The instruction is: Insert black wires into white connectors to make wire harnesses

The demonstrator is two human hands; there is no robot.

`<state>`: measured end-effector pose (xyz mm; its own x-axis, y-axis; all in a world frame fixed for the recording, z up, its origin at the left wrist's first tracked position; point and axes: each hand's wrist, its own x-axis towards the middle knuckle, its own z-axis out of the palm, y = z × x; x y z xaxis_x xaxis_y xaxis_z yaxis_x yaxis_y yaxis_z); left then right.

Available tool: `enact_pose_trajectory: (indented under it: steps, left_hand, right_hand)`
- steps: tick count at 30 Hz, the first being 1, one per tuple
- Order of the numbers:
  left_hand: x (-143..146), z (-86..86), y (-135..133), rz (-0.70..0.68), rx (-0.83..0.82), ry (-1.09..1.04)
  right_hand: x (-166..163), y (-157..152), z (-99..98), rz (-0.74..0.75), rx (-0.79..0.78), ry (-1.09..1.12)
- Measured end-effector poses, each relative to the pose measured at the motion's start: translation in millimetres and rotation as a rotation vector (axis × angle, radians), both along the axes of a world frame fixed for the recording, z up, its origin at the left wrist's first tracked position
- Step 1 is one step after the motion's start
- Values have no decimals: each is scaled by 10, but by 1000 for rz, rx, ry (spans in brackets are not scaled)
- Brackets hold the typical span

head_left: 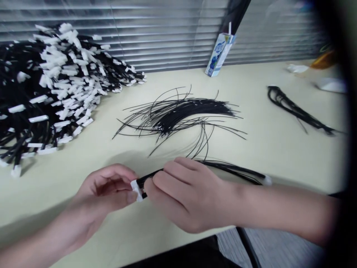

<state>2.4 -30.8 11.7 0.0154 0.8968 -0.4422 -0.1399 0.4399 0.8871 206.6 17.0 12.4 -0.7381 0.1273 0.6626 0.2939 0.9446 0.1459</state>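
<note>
My left hand (107, 188) pinches a small white connector (136, 190) between thumb and fingers. My right hand (185, 193) is closed on the black wires (234, 169) that run out of that connector, right beside it. The wire bundle stretches to the right over the table and ends in another white connector (267, 181). Both hands hover just above the near edge of the pale table (279, 137).
A big heap of finished black harnesses with white connectors (47, 89) fills the left. Loose black wires (178, 113) lie fanned out in the middle. A smaller black bundle (298, 109) lies at right. A drink carton (219, 54) stands by the window blinds.
</note>
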Motion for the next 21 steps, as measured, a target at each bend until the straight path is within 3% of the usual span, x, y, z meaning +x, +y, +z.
enact_pose_trajectory:
  steps: [5, 12, 21]
  left_hand:
    - [-21, -20, 9, -67, 30, 16]
    - [-62, -28, 10, -134, 60, -20]
    - [-55, -14, 12, -177, 35, -70]
  right_hand:
    - [2, 26, -21, 28, 9, 20]
    - [51, 11, 100, 2, -89, -82]
    - [33, 21, 65, 7, -206, -68]
